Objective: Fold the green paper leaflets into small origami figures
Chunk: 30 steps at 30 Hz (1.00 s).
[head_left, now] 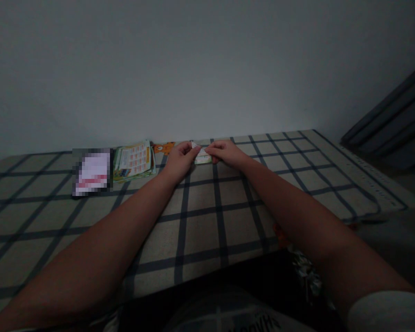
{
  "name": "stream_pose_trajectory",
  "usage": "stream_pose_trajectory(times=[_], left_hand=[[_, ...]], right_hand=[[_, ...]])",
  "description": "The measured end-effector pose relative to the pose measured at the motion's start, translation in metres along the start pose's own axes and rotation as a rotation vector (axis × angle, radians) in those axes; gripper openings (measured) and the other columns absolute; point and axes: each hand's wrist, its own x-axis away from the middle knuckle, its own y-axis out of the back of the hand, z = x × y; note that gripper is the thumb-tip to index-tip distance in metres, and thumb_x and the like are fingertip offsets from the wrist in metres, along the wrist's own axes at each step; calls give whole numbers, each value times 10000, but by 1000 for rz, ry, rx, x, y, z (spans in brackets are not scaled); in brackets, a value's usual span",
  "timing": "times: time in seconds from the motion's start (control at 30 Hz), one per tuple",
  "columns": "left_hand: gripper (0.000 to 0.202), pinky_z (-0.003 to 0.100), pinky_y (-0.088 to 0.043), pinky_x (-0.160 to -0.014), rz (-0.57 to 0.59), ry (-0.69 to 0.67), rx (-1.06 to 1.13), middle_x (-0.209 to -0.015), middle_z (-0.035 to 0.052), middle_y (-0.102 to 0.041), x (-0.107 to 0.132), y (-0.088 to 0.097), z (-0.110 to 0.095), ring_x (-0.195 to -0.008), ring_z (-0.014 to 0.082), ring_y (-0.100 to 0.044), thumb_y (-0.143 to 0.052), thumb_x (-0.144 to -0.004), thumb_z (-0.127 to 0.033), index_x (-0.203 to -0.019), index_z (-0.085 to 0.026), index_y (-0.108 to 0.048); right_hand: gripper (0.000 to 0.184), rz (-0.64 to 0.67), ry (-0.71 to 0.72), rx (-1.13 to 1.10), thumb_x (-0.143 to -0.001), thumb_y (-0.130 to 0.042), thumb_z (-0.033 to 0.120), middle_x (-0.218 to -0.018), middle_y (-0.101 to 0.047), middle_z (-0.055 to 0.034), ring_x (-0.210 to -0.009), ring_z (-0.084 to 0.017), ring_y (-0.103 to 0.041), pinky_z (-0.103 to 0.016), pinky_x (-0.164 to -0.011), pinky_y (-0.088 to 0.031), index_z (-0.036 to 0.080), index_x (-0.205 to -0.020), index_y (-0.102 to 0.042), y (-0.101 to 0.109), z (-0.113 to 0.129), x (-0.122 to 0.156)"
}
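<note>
Both arms reach forward over the table to a small piece of printed paper (203, 159), white with green along its lower part. It looks folded, though its exact shape is too small to tell. My left hand (182, 159) pinches its left side between thumb and fingers. On the opposite side my right hand (227, 153) is closed on the paper's right edge, thumb and forefinger together. The paper is held just above or on the cloth; I cannot tell which. Left of my hands lies a stack of printed leaflets (133, 159), green and white with orange blocks.
A checked tablecloth (200, 235) with dark blue lines and orange bear prints covers the table. At the left lies a dark-edged device with a blurred screen (94, 170). A pale wall (207, 69) rises behind the table, and a dark curtain (397, 110) hangs at the right.
</note>
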Motion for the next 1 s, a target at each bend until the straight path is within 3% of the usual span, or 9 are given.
stream_pose_trajectory(times=[0.13, 0.37, 0.67, 0.87, 1.0], left_hand=[[379, 241, -378, -562, -11, -31, 1, -561, -42, -498, -1, 0, -2, -560, 111, -455, -764, -792, -466, -646, -192, -548], [373, 250, -278, -494, 5, 18, -13, -555, -29, -501, 0, 1, 2, -514, 107, -401, -752, -806, -505, -665, -194, -602], [380, 256, -384, -585, -24, -42, 57, -628, -23, -581, -1, -1, -1, -585, 113, -488, -788, -764, -519, -701, -180, -628], [410, 265, -341, -540, -17, 16, 31, -566, -23, -503, -2, 2, 7, -542, 118, -437, -732, -812, -525, -617, -198, -580], [425, 276, -363, -552, -22, 24, 26, -594, -1, -551, -3, 4, 12, -560, 134, -473, -689, -830, -568, -636, -194, -632]], right_hand=[[173, 22, -12, 50, -895, -667, 238, -577, -596, 26, -567, -105, -548, -220, -588, -404, 150, -746, -655, 0, 1, 0], [238, -17, 11, 100, -882, -687, 204, -563, -564, 42, -579, -102, -529, -223, -609, -404, 172, -677, -571, 0, 4, 2], [307, 57, -12, 58, -969, -620, 298, -580, -588, 17, -575, -106, -551, -218, -591, -423, 167, -693, -595, 0, 6, 4], [264, 62, -20, 70, -957, -602, 228, -608, -592, 13, -589, -106, -540, -210, -582, -418, 169, -700, -599, -1, 4, 2], [289, 27, -19, 77, -920, -614, 198, -593, -557, 24, -592, -97, -514, -205, -580, -405, 172, -641, -546, -3, 5, 3]])
